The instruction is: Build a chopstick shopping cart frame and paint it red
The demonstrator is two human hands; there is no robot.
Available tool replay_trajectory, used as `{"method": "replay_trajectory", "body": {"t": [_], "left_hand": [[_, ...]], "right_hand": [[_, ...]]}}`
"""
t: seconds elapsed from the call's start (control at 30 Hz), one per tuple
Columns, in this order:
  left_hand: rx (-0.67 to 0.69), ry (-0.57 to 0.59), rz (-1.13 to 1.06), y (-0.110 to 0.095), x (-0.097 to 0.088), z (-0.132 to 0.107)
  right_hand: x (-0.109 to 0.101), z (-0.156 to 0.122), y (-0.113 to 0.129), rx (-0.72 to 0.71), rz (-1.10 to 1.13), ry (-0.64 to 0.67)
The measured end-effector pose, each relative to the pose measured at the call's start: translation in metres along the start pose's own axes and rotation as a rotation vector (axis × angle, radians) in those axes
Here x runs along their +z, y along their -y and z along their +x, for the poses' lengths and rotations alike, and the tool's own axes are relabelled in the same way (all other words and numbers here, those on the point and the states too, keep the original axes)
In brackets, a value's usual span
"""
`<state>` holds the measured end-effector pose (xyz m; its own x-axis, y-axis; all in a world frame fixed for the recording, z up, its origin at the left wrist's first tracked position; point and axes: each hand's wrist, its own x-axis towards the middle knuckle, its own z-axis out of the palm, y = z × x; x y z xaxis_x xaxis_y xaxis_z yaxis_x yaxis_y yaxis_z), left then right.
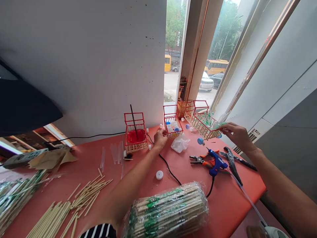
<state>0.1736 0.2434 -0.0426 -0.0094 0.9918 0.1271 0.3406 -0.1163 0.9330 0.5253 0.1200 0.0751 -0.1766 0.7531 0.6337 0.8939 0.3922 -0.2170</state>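
Observation:
My left hand (161, 138) is closed at the lower left corner of a small stick cart (170, 110) with red-painted upper rails and bottle-cap wheels. Loose white and blue bottle caps (174, 126) lie inside this cart. On the right, my right hand (236, 135) pinches green-printed clear plastic wrapping (220, 125) at the rim of a longer stick cart (206, 135), which holds more of such wrapping. A crumpled white plastic bag (180, 142) lies between the two carts. Another stick cart (135, 145), with a red tub and a dark rod in it, stands to the left.
A blue glue gun (216, 162) lies beside orange-handled pliers (198, 160) and black-handled cutters (232, 165). In front is a wrapped bundle of sticks (170, 211). Loose sticks (52, 221) and clear strips (116, 153) lie left. A white cap (159, 175) sits mid-table.

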Motion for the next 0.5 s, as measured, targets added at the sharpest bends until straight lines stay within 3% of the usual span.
{"method": "replay_trajectory", "body": {"t": [0.23,0.5], "left_hand": [[-0.019,0.008,-0.01,-0.002,-0.013,-0.005],[-0.043,-0.044,0.034,0.002,-0.033,-0.012]], "right_hand": [[0.021,0.018,0.001,-0.018,0.061,0.0],[0.027,0.037,0.014,-0.034,0.131,-0.009]]}}
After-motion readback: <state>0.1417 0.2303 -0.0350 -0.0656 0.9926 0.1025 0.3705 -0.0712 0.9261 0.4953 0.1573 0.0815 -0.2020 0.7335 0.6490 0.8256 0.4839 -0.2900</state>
